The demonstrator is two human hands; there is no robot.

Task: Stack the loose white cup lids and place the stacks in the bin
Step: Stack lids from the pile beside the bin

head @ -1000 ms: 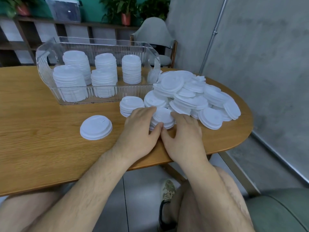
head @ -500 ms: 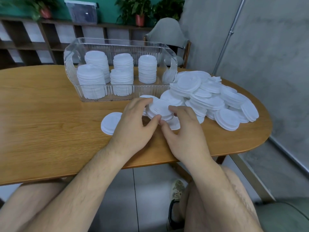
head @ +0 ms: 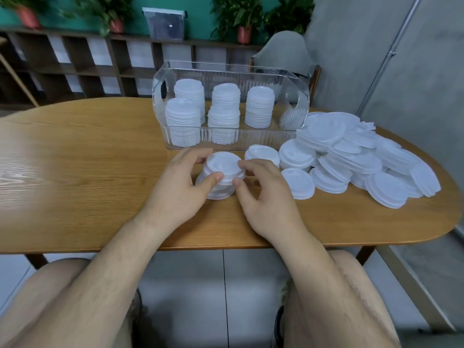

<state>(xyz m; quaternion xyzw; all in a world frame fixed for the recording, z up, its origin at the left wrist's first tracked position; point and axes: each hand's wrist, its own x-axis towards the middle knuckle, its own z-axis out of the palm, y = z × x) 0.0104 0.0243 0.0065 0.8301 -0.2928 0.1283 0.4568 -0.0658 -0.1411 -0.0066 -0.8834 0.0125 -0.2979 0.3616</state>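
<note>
While both grips close on one small stack of lids (head: 223, 167), I read it as sitting just in front of the clear bin (head: 251, 139), toward the middle of the tabletop (head: 88, 172). My left grip (head: 175, 187) holds the stack's left side, with the thumb on the near rim and the fingers curled round the far edge. My right grip (head: 266, 197) pinches the right side, with the thumb tip low on the near rim and a fingertip on the upper edge.

Under the held stack lies a wider lid (head: 216, 193) on the wood. I cannot tell from here whether the two are touching or just apart.

Just right of my hands stands a short stack (head: 262, 153), and nearer to me a single lid (head: 298, 183) lies flat. Beyond these, the loose pile of lids (head: 364, 156) spreads across the tabletop's right end, with its far edge against the bin's right wall.

Inside the bin I count five upright stacks (head: 259, 106), three along the back and two in front at the left.
</note>
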